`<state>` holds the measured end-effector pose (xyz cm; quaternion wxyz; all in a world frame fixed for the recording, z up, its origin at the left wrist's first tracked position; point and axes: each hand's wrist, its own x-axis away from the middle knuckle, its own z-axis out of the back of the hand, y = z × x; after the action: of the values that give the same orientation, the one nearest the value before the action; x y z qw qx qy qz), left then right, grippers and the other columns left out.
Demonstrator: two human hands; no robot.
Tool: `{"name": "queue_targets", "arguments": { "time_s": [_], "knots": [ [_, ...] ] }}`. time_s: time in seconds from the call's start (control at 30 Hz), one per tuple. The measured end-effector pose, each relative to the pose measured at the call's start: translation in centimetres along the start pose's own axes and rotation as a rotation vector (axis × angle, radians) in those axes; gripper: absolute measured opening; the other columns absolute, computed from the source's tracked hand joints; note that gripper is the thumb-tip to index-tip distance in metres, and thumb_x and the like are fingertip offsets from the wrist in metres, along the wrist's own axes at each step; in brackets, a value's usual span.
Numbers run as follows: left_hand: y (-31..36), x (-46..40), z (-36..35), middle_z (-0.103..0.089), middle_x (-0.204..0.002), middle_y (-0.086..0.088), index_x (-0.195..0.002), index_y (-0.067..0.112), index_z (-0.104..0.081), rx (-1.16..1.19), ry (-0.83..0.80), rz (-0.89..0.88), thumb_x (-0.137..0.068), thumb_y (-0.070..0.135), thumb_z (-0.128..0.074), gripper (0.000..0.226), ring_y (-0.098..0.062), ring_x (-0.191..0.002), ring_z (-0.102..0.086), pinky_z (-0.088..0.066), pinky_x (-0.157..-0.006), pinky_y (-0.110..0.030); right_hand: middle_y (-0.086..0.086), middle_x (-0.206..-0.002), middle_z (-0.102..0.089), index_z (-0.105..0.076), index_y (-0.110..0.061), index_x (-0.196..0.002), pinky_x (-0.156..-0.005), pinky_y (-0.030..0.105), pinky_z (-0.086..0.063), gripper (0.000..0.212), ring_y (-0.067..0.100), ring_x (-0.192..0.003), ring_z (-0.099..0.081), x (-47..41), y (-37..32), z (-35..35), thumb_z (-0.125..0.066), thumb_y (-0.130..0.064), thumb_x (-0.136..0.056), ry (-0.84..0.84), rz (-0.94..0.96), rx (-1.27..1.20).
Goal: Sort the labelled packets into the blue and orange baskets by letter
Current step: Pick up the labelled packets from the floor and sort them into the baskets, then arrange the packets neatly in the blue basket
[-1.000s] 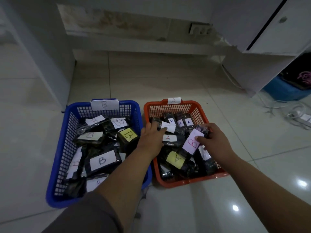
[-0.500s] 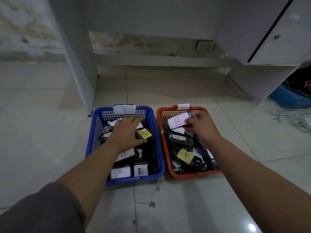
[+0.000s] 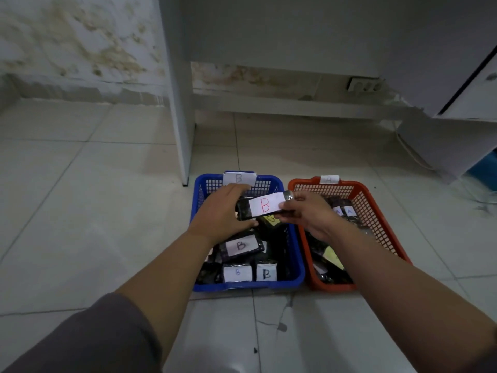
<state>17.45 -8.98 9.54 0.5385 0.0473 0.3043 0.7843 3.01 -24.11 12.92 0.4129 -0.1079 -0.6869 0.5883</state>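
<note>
Now, head view. Blue basket (image 3: 297, 254) and orange basket (image 3: 376, 208) sit side by side on the tiled floor (image 3: 80, 211), blue at 9 o'clock of orange. Each carries a paper tag at its 12 o'clock rim: B tag (image 3: 238, 179) on blue, the orange one too blurred to read. Both hold dark labelled packets. Right hand (image 3: 306, 214) pinches a packet (image 3: 262, 205) with a red B label by its 3 o'clock end, above the blue basket. Left hand (image 3: 223, 211) grips the packet's 9 o'clock end, fingers curled round it.
</note>
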Motion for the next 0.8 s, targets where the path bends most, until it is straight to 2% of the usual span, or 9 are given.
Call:
{"name": "queue_targets", "arguments": {
  "time_s": [0.27, 0.37, 0.43, 0.5, 0.57, 0.63, 0.67, 0.73, 0.8],
  "knots": [
    [-4.0, 2.8, -2.1, -0.062, -0.111, -0.001, -0.113, 0.018, -0.062, 0.193, 0.089, 0.239, -0.073, 0.031, -0.077, 0.045, -0.018, -0.104, -0.056, -0.049, -0.088, -0.033, 0.022, -0.100, -0.065, -0.051, 0.002, -0.111, -0.062, 0.029, -0.059, 0.030, 0.025, -0.073, -0.068, -1.2, -0.6, -5.6, -0.064, 0.003, -0.083, -0.015, -0.076, 0.234],
    [-4.5, 4.2, -4.1, -0.061, -0.111, -0.002, -0.114, 0.018, -0.062, 0.187, 0.019, 0.267, -0.073, 0.030, -0.075, 0.045, -0.019, -0.103, -0.056, -0.046, -0.086, -0.029, 0.021, -0.114, -0.062, -0.047, -0.009, -0.113, -0.072, 0.034, -0.057, 0.033, 0.025, -0.082, -0.067, -2.4, 0.9, -6.5, -0.064, -0.004, -0.086, -0.023, -0.124, 0.461],
    [-5.6, 4.1, -4.6, -0.061, -0.109, -0.003, -0.112, 0.016, -0.063, 0.134, -0.014, 0.234, -0.071, 0.031, -0.075, 0.046, -0.020, -0.101, -0.056, -0.047, -0.084, -0.030, 0.014, -0.134, -0.051, -0.031, -0.015, -0.135, -0.090, 0.035, -0.049, 0.060, 0.026, -0.107, -0.059, -2.3, 2.4, -6.1, -0.065, -0.022, -0.088, -0.005, -0.007, 0.663],
    [-7.2, 3.4, -4.3, -0.061, -0.102, -0.007, -0.110, 0.013, -0.064, 0.028, -0.062, 0.199, -0.070, 0.032, -0.075, 0.045, -0.023, -0.094, -0.057, -0.047, -0.081, -0.032, 0.005, -0.147, -0.036, -0.013, -0.020, -0.147, -0.105, 0.035, -0.036, 0.082, 0.022, -0.131, -0.040, -0.5, 4.3, -4.9, -0.064, -0.041, -0.086, -0.107, 0.217, 0.991],
    [-8.6, 2.8, -3.7, -0.062, -0.096, -0.009, -0.106, 0.011, -0.066, -0.082, -0.097, 0.153, -0.070, 0.034, -0.074, 0.043, -0.025, -0.089, -0.058, -0.048, -0.079, -0.035, -0.001, -0.156, -0.020, -0.004, -0.029, -0.150, -0.115, 0.035, -0.020, 0.086, 0.017, -0.142, -0.021, 1.4, 6.6, -2.9, -0.053, -0.056, -0.085, -0.327, 0.408, 1.414],
    [-9.6, 2.9, -3.5, -0.064, -0.092, -0.009, -0.103, 0.011, -0.068, -0.122, -0.129, 0.106, -0.070, 0.035, -0.072, 0.040, -0.025, -0.084, -0.061, -0.049, -0.075, -0.035, -0.006, -0.159, -0.005, 0.008, -0.034, -0.149, -0.118, 0.034, -0.002, 0.081, 0.015, -0.146, -0.004, 2.4, 9.3, -0.5, -0.033, -0.065, -0.086, -0.485, 0.518, 1.688],
    [-9.9, 3.2, -3.5, -0.065, -0.091, -0.008, -0.101, 0.012, -0.069, -0.134, -0.157, 0.086, -0.070, 0.036, -0.071, 0.039, -0.025, -0.083, -0.061, -0.050, -0.074, -0.034, -0.007, -0.158, -0.009, 0.009, -0.033, -0.148, -0.119, 0.034, -0.004, 0.076, 0.015, -0.146, -0.007, 2.5, 10.7, 0.5, -0.028, -0.062, -0.088, -0.505, 0.595, 1.758],
    [-10.2, 3.8, -3.8, -0.066, -0.090, -0.006, -0.097, 0.014, -0.069, -0.189, -0.222, 0.051, -0.072, 0.039, -0.066, 0.035, -0.024, -0.082, -0.062, -0.049, -0.074, -0.033, -0.006, -0.153, -0.030, 0.002, -0.025, -0.150, -0.114, 0.036, -0.024, 0.072, 0.014, -0.140, -0.026, 2.0, 13.9, 1.8, -0.028, -0.050, -0.090, -0.489, 0.624, 1.806],
    [-10.3, 3.7, -4.1, -0.065, -0.094, -0.006, -0.102, 0.015, -0.067, -0.249, -0.244, 0.032, -0.077, 0.039, -0.064, 0.035, -0.022, -0.085, -0.061, -0.047, -0.076, -0.033, -0.006, -0.149, -0.037, -0.004, -0.025, -0.151, -0.106, 0.035, -0.027, 0.065, 0.014, -0.136, -0.035, 1.4, 15.9, 1.9, -0.028, -0.043, -0.092, -0.445, 0.632, 1.714]
  ]
}}
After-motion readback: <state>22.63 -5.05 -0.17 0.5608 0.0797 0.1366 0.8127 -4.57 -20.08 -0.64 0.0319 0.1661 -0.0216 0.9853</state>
